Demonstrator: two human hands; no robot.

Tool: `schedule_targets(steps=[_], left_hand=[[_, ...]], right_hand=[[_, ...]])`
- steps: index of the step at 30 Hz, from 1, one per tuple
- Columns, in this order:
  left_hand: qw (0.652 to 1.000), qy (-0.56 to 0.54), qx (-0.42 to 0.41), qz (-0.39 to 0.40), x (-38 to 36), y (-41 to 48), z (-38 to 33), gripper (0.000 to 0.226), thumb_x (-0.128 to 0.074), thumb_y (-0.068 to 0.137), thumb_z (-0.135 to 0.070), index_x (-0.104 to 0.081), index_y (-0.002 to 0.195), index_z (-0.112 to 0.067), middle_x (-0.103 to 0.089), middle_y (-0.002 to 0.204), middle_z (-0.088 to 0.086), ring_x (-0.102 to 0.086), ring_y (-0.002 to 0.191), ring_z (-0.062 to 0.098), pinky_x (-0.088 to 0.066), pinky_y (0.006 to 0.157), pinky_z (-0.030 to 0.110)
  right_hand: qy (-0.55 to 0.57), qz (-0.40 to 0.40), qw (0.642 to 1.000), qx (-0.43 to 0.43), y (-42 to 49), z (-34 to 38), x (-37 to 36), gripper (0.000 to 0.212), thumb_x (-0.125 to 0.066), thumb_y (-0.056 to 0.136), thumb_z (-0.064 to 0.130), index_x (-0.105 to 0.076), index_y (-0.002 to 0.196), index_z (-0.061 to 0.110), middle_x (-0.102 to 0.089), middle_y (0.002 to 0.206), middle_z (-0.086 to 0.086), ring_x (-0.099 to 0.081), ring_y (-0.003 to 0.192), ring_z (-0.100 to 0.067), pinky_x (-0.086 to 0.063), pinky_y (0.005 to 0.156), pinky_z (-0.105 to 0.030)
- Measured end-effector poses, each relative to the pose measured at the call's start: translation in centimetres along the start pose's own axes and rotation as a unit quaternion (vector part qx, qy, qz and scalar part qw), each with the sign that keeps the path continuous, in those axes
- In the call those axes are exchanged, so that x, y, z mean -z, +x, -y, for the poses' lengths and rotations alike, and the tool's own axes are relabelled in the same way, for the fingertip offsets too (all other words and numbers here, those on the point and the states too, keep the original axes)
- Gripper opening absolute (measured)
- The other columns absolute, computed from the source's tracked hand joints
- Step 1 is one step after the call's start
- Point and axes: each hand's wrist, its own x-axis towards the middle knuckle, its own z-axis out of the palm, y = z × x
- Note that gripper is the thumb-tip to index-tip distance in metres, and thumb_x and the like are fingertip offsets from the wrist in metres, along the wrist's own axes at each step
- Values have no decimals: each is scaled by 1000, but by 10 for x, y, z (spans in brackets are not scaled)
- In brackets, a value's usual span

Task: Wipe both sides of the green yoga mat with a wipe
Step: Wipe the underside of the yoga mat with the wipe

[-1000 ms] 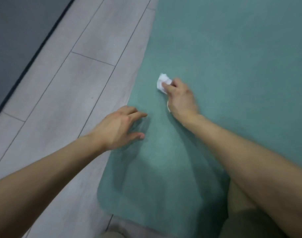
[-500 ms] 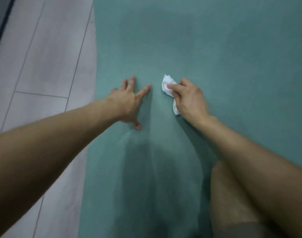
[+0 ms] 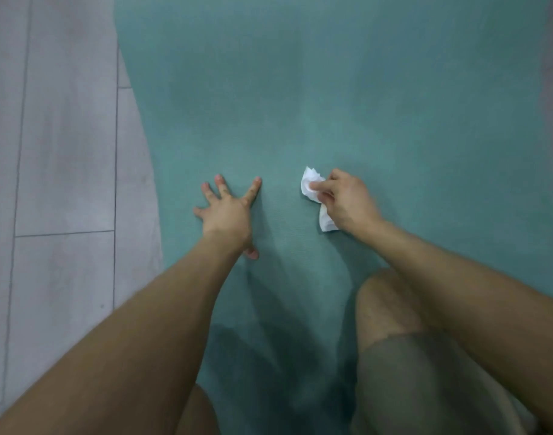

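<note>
Green mat stretches beyond right hand gripping wipe, seemingly flat.

No legible text, label, brand, number or sign is visible. The mat under the left hand, the wipe pinched in the right hand and the floor to the left of the left hand all show plain, unprinted surfaces.

Pale grey plank floor with thin dark seams, lit softly and evenly from above
</note>
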Motion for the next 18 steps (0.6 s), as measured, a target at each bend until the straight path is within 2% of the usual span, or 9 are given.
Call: schedule_targets(steps=[3, 5, 7, 9, 11, 12, 14, 16, 18], left_hand=[[999, 7, 7, 33, -2, -3, 3, 162, -102, 51, -53, 21, 156, -58, 18, 170, 27, 7, 155, 57, -33, 113, 74], [998, -5, -7, 68, 16, 1, 5, 143, -97, 64, -55, 7, 162, -54, 2, 171, 28, -4, 157, 54, -32, 119, 66], [992, -32, -37, 112, 54, 9, 9, 109, -87, 76, -60, -26, 164, -43, -37, 163, 20, -34, 151, 41, -37, 121, 45], [975, -156, -59, 148, 100, 10, 2, 71, -80, 84, -61, -60, 147, -36, -63, 145, 4, -57, 133, 25, -45, 107, 30], [909, -377, -60, 169, 134, 1, -18, 47, -75, 92, -55, -71, 132, -31, -74, 128, -1, -67, 121, 18, -52, 97, 32], [862, -469, -65, 181, 148, -5, -32, 42, -69, 97, -53, -72, 129, -26, -76, 123, -1, -68, 120, 17, -53, 101, 36], [789, -571, -96, 206, 178, -18, -62, 46, -55, 105, -52, -71, 128, -15, -78, 119, 4, -71, 119, 21, -51, 109, 45], [763, -596, -127, 216, 203, -30, -84, 54, -50, 107, -53, -72, 125, -7, -78, 117, 11, -71, 118, 29, -51, 108, 48], [751, -614, -140, 198, 226, -42, -100, 47, -59, 101, -46, -69, 117, -3, -77, 116, 15, -71, 115, 36, -53, 107, 53]], right_hand=[[60, 35, 993, -93, 9, -7, 35, 25, -69, 98, 13, -82, 117, 24, -77, 107, -1, -69, 97, -18, -45, 82, -23], [122, 7, 982, -141, 13, -5, 54, 24, -69, 97, 10, -82, 114, 22, -78, 104, 1, -66, 91, -10, -46, 80, -18], [185, 6, 970, -155, 13, 7, 73, 18, -72, 95, 10, -79, 108, 20, -76, 92, 3, -66, 86, -10, -53, 84, -27], [288, 6, 940, -181, 6, 22, 97, 13, -77, 93, 11, -73, 97, 23, -73, 82, 4, -64, 75, -11, -53, 75, -30], [398, 4, 895, -200, -5, 35, 121, 18, -75, 95, 6, -69, 93, 23, -72, 84, -1, -62, 69, -10, -49, 66, -27], [442, 2, 873, -206, -12, 41, 134, 20, -72, 97, 3, -68, 94, 22, -72, 86, -4, -63, 69, -11, -49, 64, -26], [505, -10, 835, -219, -21, 47, 162, 20, -68, 99, 0, -67, 98, 20, -73, 89, -4, -66, 76, -14, -52, 69, -27], [523, -32, 817, -242, -21, 50, 193, 18, -69, 99, 0, -68, 101, 18, -75, 92, -5, -69, 83, -19, -55, 78, -34], [521, -60, 809, -265, -17, 48, 223, 15, -72, 97, 2, -68, 101, 16, -77, 94, -11, -72, 84, -22, -57, 81, -38]])
